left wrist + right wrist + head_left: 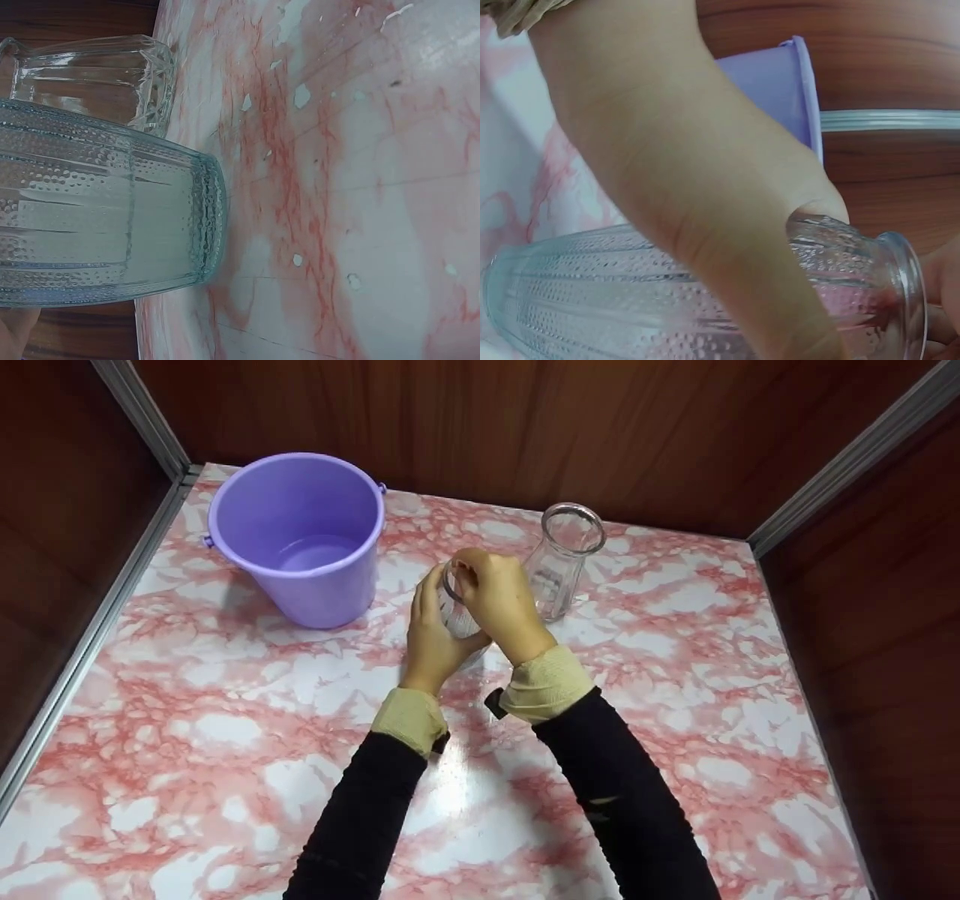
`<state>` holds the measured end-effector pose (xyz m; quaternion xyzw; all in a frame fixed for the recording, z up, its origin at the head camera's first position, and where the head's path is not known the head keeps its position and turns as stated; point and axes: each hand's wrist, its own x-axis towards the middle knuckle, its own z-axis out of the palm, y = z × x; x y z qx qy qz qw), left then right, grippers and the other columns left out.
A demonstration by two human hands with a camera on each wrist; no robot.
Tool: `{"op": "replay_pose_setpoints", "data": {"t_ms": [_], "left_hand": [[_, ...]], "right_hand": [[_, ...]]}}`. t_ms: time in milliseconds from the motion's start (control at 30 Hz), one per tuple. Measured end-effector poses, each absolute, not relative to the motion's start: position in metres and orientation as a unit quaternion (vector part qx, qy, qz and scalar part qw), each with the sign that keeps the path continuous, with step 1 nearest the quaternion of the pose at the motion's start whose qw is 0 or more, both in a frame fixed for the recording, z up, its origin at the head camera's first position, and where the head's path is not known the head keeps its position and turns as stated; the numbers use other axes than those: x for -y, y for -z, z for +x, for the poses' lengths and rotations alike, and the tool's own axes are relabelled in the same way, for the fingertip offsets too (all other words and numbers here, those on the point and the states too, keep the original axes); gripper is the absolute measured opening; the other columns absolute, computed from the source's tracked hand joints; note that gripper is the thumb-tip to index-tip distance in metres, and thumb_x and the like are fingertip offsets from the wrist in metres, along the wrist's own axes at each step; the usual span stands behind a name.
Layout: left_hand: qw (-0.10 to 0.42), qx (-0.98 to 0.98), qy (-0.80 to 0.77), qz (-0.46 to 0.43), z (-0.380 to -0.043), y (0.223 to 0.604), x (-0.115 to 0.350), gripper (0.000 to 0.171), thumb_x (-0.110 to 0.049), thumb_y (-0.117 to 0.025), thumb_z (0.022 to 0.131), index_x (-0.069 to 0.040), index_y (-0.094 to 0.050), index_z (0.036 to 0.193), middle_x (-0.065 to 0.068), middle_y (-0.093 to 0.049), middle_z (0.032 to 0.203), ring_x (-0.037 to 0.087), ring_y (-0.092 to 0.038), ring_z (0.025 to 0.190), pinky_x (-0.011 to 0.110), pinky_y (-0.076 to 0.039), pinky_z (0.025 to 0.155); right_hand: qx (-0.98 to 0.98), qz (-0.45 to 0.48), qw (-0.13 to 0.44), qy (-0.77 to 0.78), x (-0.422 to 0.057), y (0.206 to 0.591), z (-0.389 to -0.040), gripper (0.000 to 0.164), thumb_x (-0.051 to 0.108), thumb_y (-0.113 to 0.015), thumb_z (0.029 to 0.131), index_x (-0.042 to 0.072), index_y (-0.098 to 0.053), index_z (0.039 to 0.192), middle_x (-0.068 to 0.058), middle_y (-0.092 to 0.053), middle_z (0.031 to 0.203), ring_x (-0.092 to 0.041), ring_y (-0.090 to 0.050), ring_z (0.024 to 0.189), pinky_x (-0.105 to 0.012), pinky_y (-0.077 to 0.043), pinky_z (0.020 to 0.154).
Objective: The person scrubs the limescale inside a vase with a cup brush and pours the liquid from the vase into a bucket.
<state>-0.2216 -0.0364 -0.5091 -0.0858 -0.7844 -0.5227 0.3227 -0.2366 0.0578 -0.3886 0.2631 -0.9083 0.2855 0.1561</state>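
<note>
A clear glass vase (pixel 112 217) with a dotted, ribbed wall stands upright, held in front of me. My left hand (pixel 435 641) grips its side, fingers along the far left and thumb round the near side. At its mouth, my right hand (pixel 499 600) bends over the rim with curled fingers; the fingertips are partly hidden. The vase's flared rim shows between both hands in the right wrist view. Just to the right and behind stands a second clear glass vase (pixel 559 574) with a thick round lip, untouched.
A purple bucket (pixel 352 592) stands at the back left on the red-and-white marbled tabletop (pixel 247 780). Dark wood panels (pixel 480 427) with metal edge strips enclose the back and sides. Small wet-looking spots lie on the surface in the left wrist view.
</note>
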Motion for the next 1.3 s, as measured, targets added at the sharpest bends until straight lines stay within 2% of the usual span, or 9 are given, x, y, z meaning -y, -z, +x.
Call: {"op": "replay_pose_setpoints", "data": {"t_ms": [267, 467, 800, 1033, 1300], "left_hand": [[0.310, 0.789, 0.524, -0.082, -0.219, 0.510, 0.037, 0.107, -0.045, -0.087, 0.061, -0.003, -0.035, 0.143, 0.013, -0.044, 0.140, 0.020, -0.039, 0.131, 0.029, -0.028, 0.112], [0.300, 0.791, 0.528, -0.076, -0.218, 0.510, 0.036, 0.109, -0.045, -0.088, 0.060, -0.003, -0.034, 0.144, 0.013, -0.043, 0.142, 0.021, -0.039, 0.131, 0.029, -0.028, 0.112], [0.298, 0.792, 0.528, -0.074, -0.217, 0.512, 0.036, 0.107, -0.037, -0.088, 0.059, -0.003, -0.033, 0.144, 0.012, -0.041, 0.144, 0.022, -0.036, 0.134, 0.030, -0.027, 0.113], [0.295, 0.793, 0.527, -0.076, -0.218, 0.510, 0.036, 0.106, -0.033, -0.087, 0.060, -0.001, -0.032, 0.145, 0.014, -0.041, 0.144, 0.022, -0.035, 0.134, 0.029, -0.025, 0.114], [0.314, 0.782, 0.530, -0.090, -0.220, 0.508, 0.038, 0.104, -0.031, -0.087, 0.061, 0.001, -0.033, 0.143, 0.015, -0.043, 0.141, 0.022, -0.038, 0.132, 0.029, -0.026, 0.114]], "right_hand": [[0.903, 0.275, 0.187, -0.273, -0.057, 0.395, -0.235, 0.016, -0.004, -0.058, 0.088, 0.003, -0.064, 0.075, -0.005, -0.059, 0.066, -0.015, -0.052, 0.060, -0.028, -0.046, 0.055], [0.918, 0.274, 0.171, -0.230, -0.055, 0.392, -0.232, 0.019, 0.000, -0.057, 0.092, 0.002, -0.061, 0.074, -0.008, -0.061, 0.067, -0.021, -0.058, 0.061, -0.034, -0.050, 0.057], [0.931, 0.263, 0.161, -0.193, -0.053, 0.390, -0.229, 0.014, -0.003, -0.057, 0.090, 0.001, -0.061, 0.077, -0.012, -0.065, 0.075, -0.029, -0.065, 0.072, -0.040, -0.053, 0.063], [0.934, 0.259, 0.157, -0.189, -0.053, 0.387, -0.227, 0.015, -0.006, -0.056, 0.087, 0.001, -0.061, 0.075, -0.012, -0.064, 0.073, -0.028, -0.064, 0.069, -0.040, -0.053, 0.061], [0.943, 0.254, 0.120, -0.180, -0.051, 0.378, -0.226, 0.018, -0.009, -0.055, 0.079, 0.005, -0.057, 0.069, -0.007, -0.059, 0.069, -0.026, -0.061, 0.066, -0.040, -0.051, 0.061]]}}
